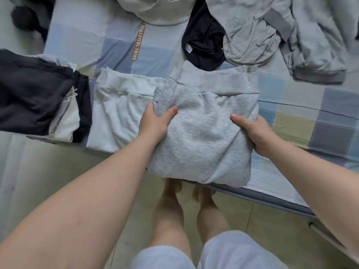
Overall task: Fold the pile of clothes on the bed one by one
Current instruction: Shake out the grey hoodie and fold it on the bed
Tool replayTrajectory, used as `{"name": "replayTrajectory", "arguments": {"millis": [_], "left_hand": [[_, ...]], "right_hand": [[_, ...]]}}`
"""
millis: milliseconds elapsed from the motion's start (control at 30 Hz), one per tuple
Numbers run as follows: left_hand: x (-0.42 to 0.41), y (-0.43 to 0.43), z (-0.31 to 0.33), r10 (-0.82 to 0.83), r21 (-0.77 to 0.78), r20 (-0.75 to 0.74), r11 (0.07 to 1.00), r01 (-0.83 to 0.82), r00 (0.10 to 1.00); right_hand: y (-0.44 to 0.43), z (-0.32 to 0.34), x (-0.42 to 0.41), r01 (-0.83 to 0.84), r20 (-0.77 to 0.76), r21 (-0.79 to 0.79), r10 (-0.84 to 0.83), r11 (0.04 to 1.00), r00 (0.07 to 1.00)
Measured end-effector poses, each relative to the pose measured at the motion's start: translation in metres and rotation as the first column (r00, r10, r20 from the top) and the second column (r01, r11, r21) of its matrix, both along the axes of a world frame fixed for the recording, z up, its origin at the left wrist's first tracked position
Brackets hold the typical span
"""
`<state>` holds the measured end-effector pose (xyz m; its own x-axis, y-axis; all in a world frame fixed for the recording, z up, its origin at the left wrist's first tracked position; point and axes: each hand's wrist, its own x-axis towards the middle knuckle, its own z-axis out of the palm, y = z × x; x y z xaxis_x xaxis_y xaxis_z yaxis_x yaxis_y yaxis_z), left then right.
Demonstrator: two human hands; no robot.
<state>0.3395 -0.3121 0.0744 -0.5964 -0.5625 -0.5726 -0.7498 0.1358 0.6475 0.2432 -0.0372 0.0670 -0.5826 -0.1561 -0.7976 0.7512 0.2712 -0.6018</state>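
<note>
2 sides of a folded grey sweatshirt [202,133] are being gripped at the near edge of the bed [291,121], left by the left hand [155,123], right by the right hand [252,131]. A folded white garment [120,113] is lying just left.

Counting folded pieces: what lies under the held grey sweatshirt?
The grey sweatshirt overlaps the white folded garment and the checked sheet; its near end overhangs the bed. Anything beneath its middle is hidden.

The folded sweatshirt [204,129] is light grey. Beside it lies a white garment [120,111] and a black one [35,90]. The bed sheet [320,123] has blue, grey and yellow-green checks.
</note>
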Motion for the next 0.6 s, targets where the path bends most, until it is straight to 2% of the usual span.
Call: {"name": "replayTrajectory", "arguments": {"millis": [167, 267, 333, 400, 467, 533, 600], "left_hand": [[0.03, -0.066, 0.054, 0.084, -0.092, -0.005, 0.992, -0.084, 0.996], [0.037, -0.116, 0.064, 0.119, -0.224, 0.02, 0.968, -0.112, 0.993], [0.036, -0.147, 0.055, 0.145, -0.324, 0.093, 0.94, -0.108, 0.985], [0.036, -0.166, 0.039, 0.108, -0.369, 0.276, 0.93, 0.002, 0.955], [0.039, -0.167, 0.018, -0.043, -0.293, 0.437, 0.937, 0.187, 0.899], [0.047, -0.16, -0.003, -0.215, -0.176, 0.482, 0.926, 0.334, 0.849], [0.06, -0.155, -0.022, -0.298, -0.144, 0.478, 0.901, 0.409, 0.826]], "right_hand": [[-0.081, 0.036, 0.007, -0.096, -0.016, -0.089, 0.095, 0.991, 0.995], [-0.145, 0.035, 0.007, -0.14, -0.027, -0.134, 0.138, 0.981, 0.99], [-0.189, 0.019, 0.007, -0.159, -0.03, -0.125, 0.156, 0.979, 0.987], [-0.231, -0.005, 0.009, -0.19, 0.01, -0.084, 0.191, 0.978, 0.982], [-0.266, -0.029, 0.014, -0.293, 0.073, -0.033, 0.295, 0.955, 0.953], [-0.291, -0.05, 0.019, -0.382, 0.105, 0.027, 0.378, 0.924, 0.92], [-0.302, -0.065, 0.018, -0.365, 0.084, 0.149, 0.356, 0.919, 0.931]]}}
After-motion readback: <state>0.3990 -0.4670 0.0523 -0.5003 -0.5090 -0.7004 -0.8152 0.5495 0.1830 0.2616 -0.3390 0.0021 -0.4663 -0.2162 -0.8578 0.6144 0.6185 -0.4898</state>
